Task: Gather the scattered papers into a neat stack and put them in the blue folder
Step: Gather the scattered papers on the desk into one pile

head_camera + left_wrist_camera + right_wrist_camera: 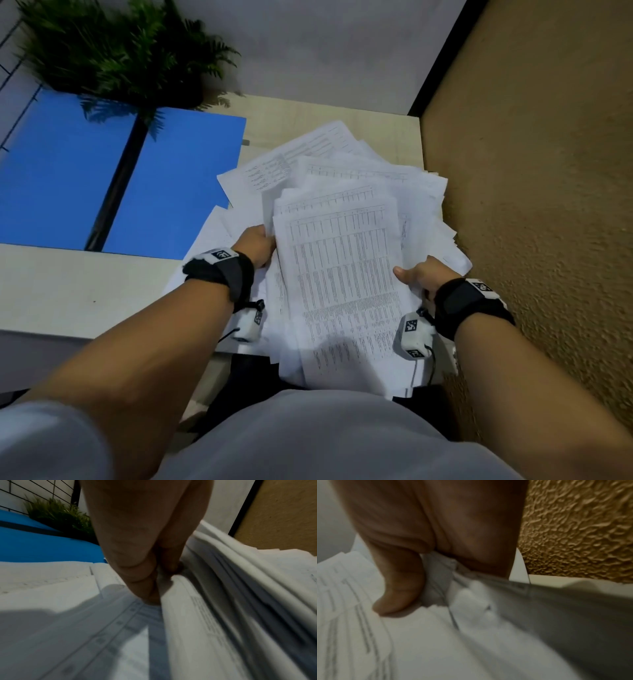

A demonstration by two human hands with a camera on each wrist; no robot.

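A loose heap of printed white papers point(342, 274) lies fanned over the right part of the desk, its near end hanging past the front edge. My left hand point(258, 245) grips the heap's left edge, fingers tucked under the sheets point(214, 601). My right hand point(416, 275) holds the right edge, thumb point(399, 595) on top and fingers hidden beneath the papers point(471, 642). More sheets point(325, 147) spread behind toward the wall. The blue folder point(102, 178) lies open flat on the desk to the left, its black spine down the middle.
A green potted fern point(116, 58) stands at the back left, overhanging the folder. A textured tan wall point(534, 205) runs close along the right side. The pale wooden desk point(85, 294) shows bare at front left. My lap is below the desk edge.
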